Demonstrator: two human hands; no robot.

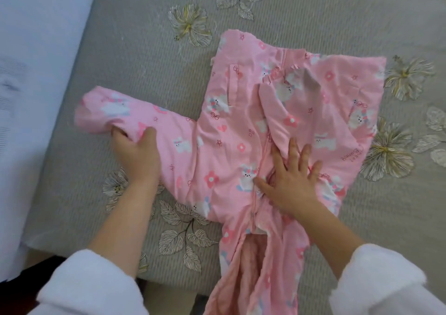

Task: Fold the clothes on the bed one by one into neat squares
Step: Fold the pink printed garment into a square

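– Two hands are on the pink garment (217,145), going by my feed. It lies spread on the bed (125,49), a little right of the middle of my view, print side up, with white bunnies and flowers on it.
– Where's the left one?
– I see the left hand (138,153) at the garment's sleeve (115,112), which sticks out to the left across the grey quilted cover. The thumb lies on top of the cloth and the fingers (117,133) curl under the sleeve's lower edge, so it grips the sleeve near the cuff end.
– And the right?
– The right hand (293,179) lies flat on the body of the garment, just right of the front seam running down its middle. The fingers are straight and spread apart, pressing the cloth onto the bed. The fabric puckers round the palm.
– The near end?
– It opens on a pale fleecy lining (251,256) and runs over the bed's near edge, out of my view.
– Anything else?
– A white cloth (36,49) runs along the left, too blurred for me to tell what it is. Embroidered flowers (189,25) dot the cover, and white fleecy cuffs (84,288) cover both forearms.
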